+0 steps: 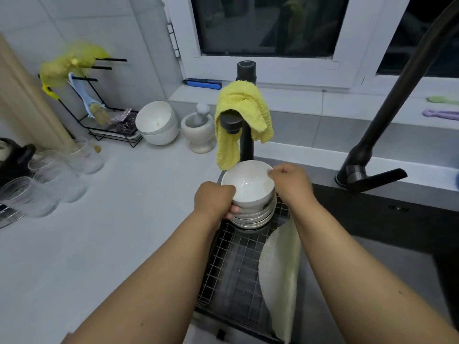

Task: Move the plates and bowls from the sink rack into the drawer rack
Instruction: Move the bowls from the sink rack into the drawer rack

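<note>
A stack of white bowls (250, 212) stands at the far end of the wire sink rack (231, 266). The top bowl (247, 187) sits tilted a little on the stack. My left hand (214, 199) grips the stack's left side, fingers curled under the upper bowls. My right hand (290, 184) pinches the top bowl's right rim. A pale yellow-green plate (280, 274) leans on edge along the rack's right side, partly behind my right forearm. The drawer rack is out of view.
A black tap post draped with a yellow cloth (242, 115) rises just behind the bowls. A second black faucet (387, 115) arches at the right over the dark sink (372, 232). On the white counter stand glass jars (57, 175), two white bowls (156, 122) and a mortar (198, 127).
</note>
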